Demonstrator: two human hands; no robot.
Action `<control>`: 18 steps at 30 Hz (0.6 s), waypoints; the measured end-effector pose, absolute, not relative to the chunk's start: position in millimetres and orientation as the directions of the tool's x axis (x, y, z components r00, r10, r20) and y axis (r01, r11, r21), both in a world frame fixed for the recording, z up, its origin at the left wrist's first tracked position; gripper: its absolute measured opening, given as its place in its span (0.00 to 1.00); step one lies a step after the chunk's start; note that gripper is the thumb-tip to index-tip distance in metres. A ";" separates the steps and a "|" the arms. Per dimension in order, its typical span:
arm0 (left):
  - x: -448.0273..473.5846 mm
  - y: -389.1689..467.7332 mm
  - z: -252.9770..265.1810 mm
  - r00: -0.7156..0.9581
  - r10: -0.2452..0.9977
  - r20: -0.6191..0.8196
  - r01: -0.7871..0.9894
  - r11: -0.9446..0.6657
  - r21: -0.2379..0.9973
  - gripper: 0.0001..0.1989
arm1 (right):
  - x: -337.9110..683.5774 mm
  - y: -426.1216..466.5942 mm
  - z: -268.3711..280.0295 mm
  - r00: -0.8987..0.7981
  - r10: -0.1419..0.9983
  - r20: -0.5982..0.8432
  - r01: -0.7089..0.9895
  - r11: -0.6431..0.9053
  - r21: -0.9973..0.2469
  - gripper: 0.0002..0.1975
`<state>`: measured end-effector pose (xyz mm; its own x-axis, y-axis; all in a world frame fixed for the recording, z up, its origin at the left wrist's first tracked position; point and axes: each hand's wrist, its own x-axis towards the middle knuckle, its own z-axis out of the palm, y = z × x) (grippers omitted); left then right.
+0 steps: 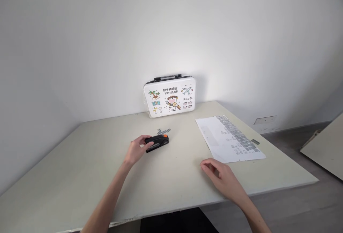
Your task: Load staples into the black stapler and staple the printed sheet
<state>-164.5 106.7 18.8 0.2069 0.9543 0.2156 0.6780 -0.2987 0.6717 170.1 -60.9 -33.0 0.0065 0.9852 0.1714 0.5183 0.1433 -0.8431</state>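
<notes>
A black stapler [158,141] with an orange button lies on the pale table, and my left hand [137,150] grips its left end between thumb and fingers. Just behind the stapler are several grey staple strips [163,131]. My right hand [221,176] hovers over or rests on the table's front right, its fingers curled and the thumb near the index fingertip. Whether something small sits in that pinch cannot be made out. Beyond it lies a printed paper sheet [211,133] with grey blocks along its right side.
A white carry case [170,99] with cartoon pictures leans upright against the wall at the back. Another staple strip [255,141] lies by the sheet's right edge. The table's [150,190] front edge runs close below my forearms. A wall plate [265,120] is at right.
</notes>
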 end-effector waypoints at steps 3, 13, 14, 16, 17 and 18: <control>-143.4 90.3 16.3 0.271 0.946 0.179 0.615 -0.314 0.723 0.18 | 170.0 -60.1 -33.8 0.018 0.985 0.172 0.522 0.138 -0.842 0.19; -59.9 21.0 9.8 0.502 0.855 0.132 0.419 -0.373 0.828 0.13 | 175.0 -56.6 -39.5 0.189 0.972 0.140 0.422 0.048 -0.905 0.25; -55.9 16.9 9.7 0.508 0.851 0.135 0.417 -0.380 0.826 0.13 | 175.2 -56.6 -38.6 0.184 0.973 0.143 0.429 0.051 -0.902 0.26; -52.9 12.6 8.9 0.515 0.845 0.147 0.419 -0.398 0.816 0.13 | 175.4 -56.2 -37.1 0.162 0.975 0.151 0.447 0.064 -0.892 0.27; -53.8 12.2 8.0 0.517 0.842 0.154 0.423 -0.408 0.809 0.14 | 175.5 -55.7 -36.7 0.150 0.977 0.154 0.452 0.071 -0.889 0.27; -55.9 12.7 6.8 0.521 0.839 0.158 0.428 -0.417 0.802 0.16 | 175.6 -55.0 -36.8 0.140 0.978 0.157 0.453 0.077 -0.888 0.28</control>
<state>-55.9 12.7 6.8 0.5211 0.8388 0.1577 0.4278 -0.4166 0.8022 175.6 -55.0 -36.8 0.1402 0.9776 0.1567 0.4535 0.0773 -0.8879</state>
